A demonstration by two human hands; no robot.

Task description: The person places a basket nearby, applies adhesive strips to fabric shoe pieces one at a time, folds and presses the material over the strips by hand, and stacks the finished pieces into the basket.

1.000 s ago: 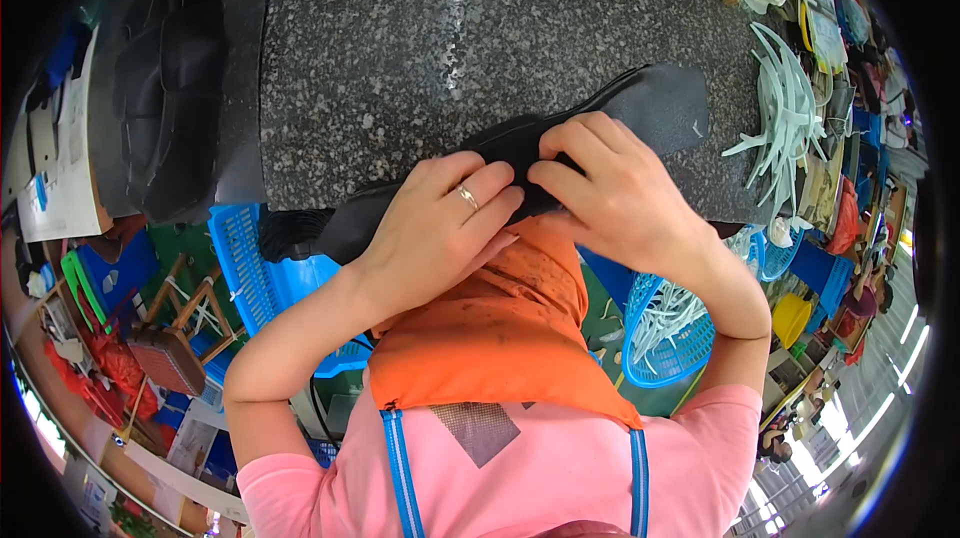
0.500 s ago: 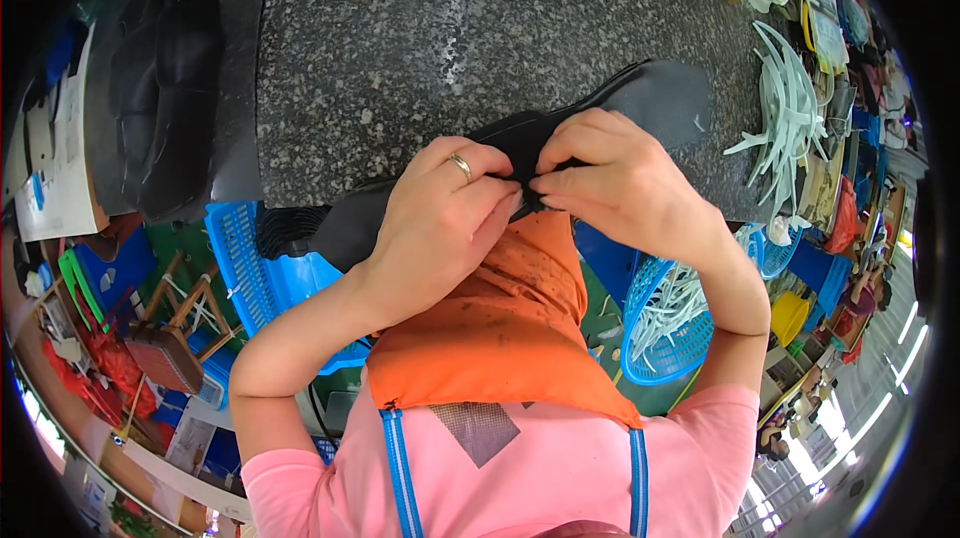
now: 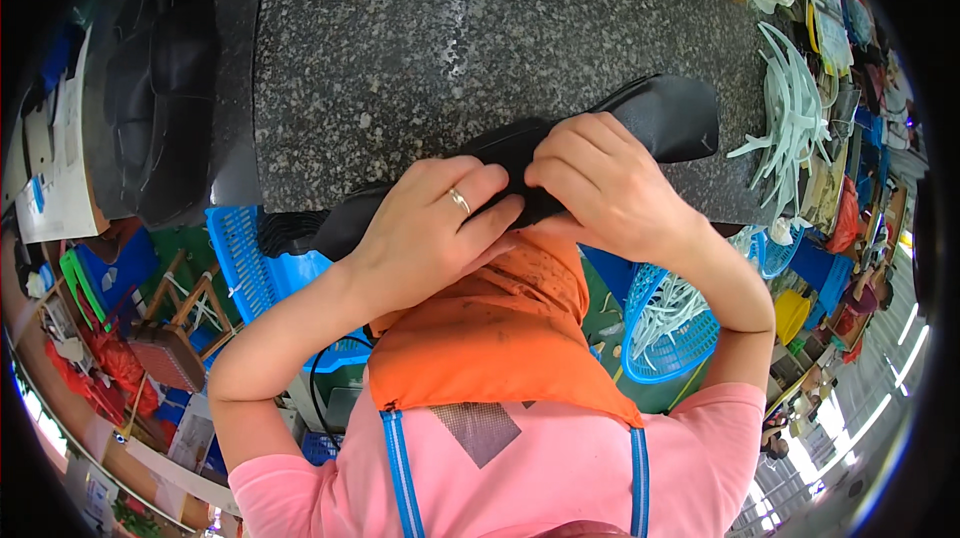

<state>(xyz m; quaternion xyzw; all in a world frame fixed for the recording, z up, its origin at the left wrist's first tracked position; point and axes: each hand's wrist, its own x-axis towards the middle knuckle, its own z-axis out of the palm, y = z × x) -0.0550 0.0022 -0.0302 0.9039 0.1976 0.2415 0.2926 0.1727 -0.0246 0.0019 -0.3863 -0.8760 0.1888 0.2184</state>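
Observation:
A long, floppy black leather-like piece (image 3: 665, 118) lies across the near edge of the speckled stone worktop (image 3: 400, 58). Its right end is wide and rounded; its left end passes under my left wrist. My left hand (image 3: 435, 213), with a ring on one finger, has its fingers bent round the middle of the piece. Close beside it, my right hand (image 3: 605, 183) grips the same piece with curled fingers. Both hands cover the spot between them, so what the fingertips pinch there is hidden.
Black leather-like pieces (image 3: 165, 88) are piled at the left. Pale green strips (image 3: 790, 123) hang over the worktop's right edge. Below stand a blue basket (image 3: 240, 263) at left, beside stacked black pieces (image 3: 290, 231), and a blue basket of strips (image 3: 660, 363) at right.
The right end of the black piece has turned and shifted slightly nearer, showing a shinier face. My right fingers have curled in further, and my left elbow has swung outward.

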